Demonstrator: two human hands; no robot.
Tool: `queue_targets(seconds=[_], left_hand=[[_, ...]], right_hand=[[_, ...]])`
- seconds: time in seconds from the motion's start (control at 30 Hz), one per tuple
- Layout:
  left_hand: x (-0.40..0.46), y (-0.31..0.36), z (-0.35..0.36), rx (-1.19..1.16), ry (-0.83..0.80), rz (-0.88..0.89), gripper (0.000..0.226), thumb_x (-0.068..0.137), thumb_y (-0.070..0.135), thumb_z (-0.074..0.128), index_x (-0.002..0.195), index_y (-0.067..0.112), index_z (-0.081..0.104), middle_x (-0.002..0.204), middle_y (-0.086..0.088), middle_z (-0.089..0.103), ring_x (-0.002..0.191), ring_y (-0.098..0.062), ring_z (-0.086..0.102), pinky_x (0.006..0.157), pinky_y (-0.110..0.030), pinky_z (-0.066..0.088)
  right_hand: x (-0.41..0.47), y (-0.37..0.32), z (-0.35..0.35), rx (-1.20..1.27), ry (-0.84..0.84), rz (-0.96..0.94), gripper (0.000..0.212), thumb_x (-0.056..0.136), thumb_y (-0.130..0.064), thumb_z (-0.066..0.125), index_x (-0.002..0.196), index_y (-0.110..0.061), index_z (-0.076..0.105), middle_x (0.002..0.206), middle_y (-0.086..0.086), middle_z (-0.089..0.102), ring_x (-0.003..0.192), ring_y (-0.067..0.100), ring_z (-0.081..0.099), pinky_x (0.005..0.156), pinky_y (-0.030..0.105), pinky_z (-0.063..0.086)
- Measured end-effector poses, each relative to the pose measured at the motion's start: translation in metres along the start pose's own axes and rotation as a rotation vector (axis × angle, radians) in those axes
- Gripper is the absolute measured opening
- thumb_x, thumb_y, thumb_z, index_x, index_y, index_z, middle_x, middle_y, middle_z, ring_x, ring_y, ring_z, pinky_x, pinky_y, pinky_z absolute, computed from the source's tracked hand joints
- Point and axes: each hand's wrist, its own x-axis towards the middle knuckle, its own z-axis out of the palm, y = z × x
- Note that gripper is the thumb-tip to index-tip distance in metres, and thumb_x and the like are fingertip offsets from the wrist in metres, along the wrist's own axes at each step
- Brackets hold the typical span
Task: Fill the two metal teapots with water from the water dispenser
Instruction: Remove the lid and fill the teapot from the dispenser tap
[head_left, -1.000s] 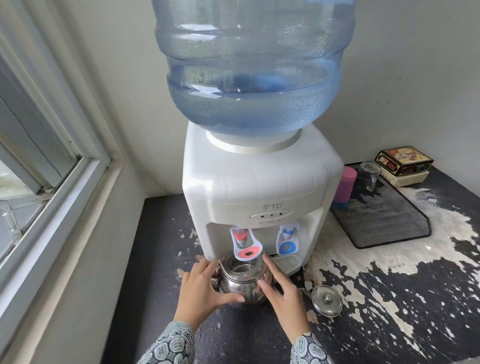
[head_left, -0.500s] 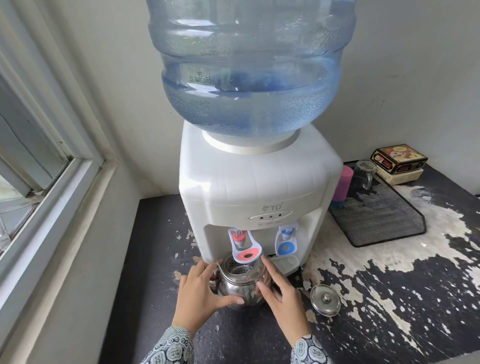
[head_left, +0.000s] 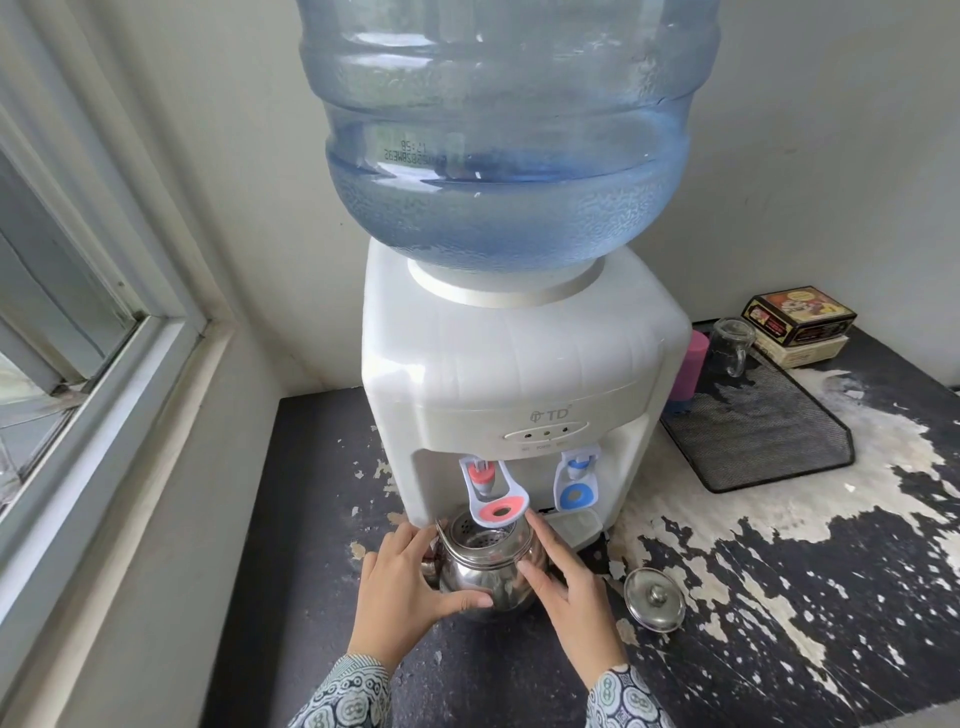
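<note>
Both hands, left hand (head_left: 410, 582) and right hand (head_left: 571, 587), clasp the metal teapot (head_left: 488, 566) under the red tap (head_left: 491, 496); if its mouth sits off-centre, water could spill onto the tabletop (head_left: 779, 597).

red tap lever (head_left: 497, 506) low over teapot (head_left: 488, 569) mouth, lid (head_left: 654, 598) just right, counter (head_left: 322, 519) left bare

You're looking at a corner of plain pale walls (head_left: 831, 156), lit by soft daylight from a window (head_left: 67, 322) on the left with a wide pale frame. Below lies a dark counter (head_left: 779, 597) whose coating has peeled in big whitish patches (worst on the right), reaching back to where the two walls meet
</note>
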Motion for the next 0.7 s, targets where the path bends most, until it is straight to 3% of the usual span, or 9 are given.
queue_targets(seconds=[0.2,0.5,0.7], left_hand=[[-0.0008,0.0001,0.0001,0.010,-0.008,-0.008,0.109,0.036,0.095,0.041,0.120,0.026,0.053,0.103,0.012,0.052,0.101,-0.011,0.049,0.081,-0.027,0.029],[-0.0021,0.0007,0.0005,0.005,-0.003,-0.018,0.109,0.037,0.094,0.044,0.120,0.025,0.055,0.099,0.010,0.052,0.099,-0.015,0.051,0.085,-0.032,0.033],[-0.0019,0.0019,0.0001,0.006,0.007,-0.013,0.109,0.037,0.094,0.043,0.119,0.023,0.056,0.098,0.009,0.053,0.097,-0.016,0.052,0.083,-0.032,0.033]], right_hand=[[0.0002,-0.0005,-0.0008,-0.004,-0.004,0.001,0.061,0.084,-0.018,0.063,0.120,-0.061,0.039,0.135,-0.025,0.042,0.126,-0.011,0.037,0.103,0.008,0.030],[0.0000,-0.0019,-0.0021,-0.021,-0.011,-0.002,0.059,0.084,-0.020,0.063,0.124,-0.056,0.038,0.135,-0.026,0.041,0.127,-0.010,0.036,0.107,0.021,0.033],[-0.0002,-0.0042,-0.0028,-0.047,-0.020,0.002,0.061,0.084,-0.024,0.062,0.122,-0.062,0.035,0.137,-0.023,0.040,0.127,-0.010,0.035,0.103,0.008,0.031]])
